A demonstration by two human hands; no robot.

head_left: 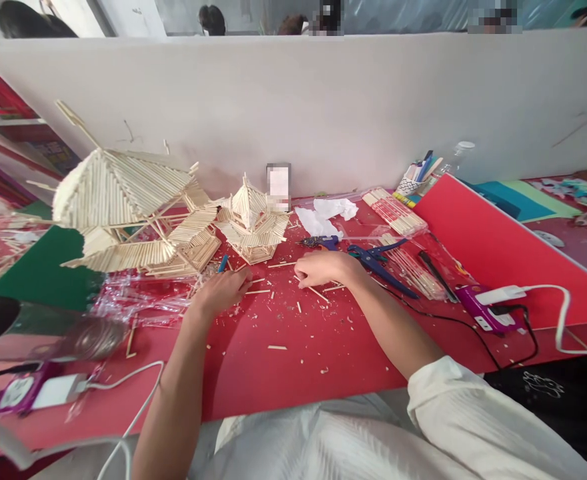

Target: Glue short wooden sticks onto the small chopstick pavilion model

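My left hand (223, 291) rests on the red tabletop (283, 360), fingers curled near short wooden sticks in front of a large stick-built house model (133, 213). My right hand (320, 268) lies knuckles up, fingers bent down onto a thin wooden stick (318, 293) on the table. Whether either hand pinches a stick is hidden. A smaller stick pagoda model (250, 223) stands just behind both hands. Loose stick offcuts (277, 347) litter the surface.
Blue-handled cutters (380, 260) and bundles of sticks in clear wrap (398, 213) lie right of my right hand. A purple glue gun (483, 310) with cables sits at right, another device (23, 393) at front left. Crumpled cellophane (138, 300), white tissue (323, 217), a white partition (323, 100) behind.
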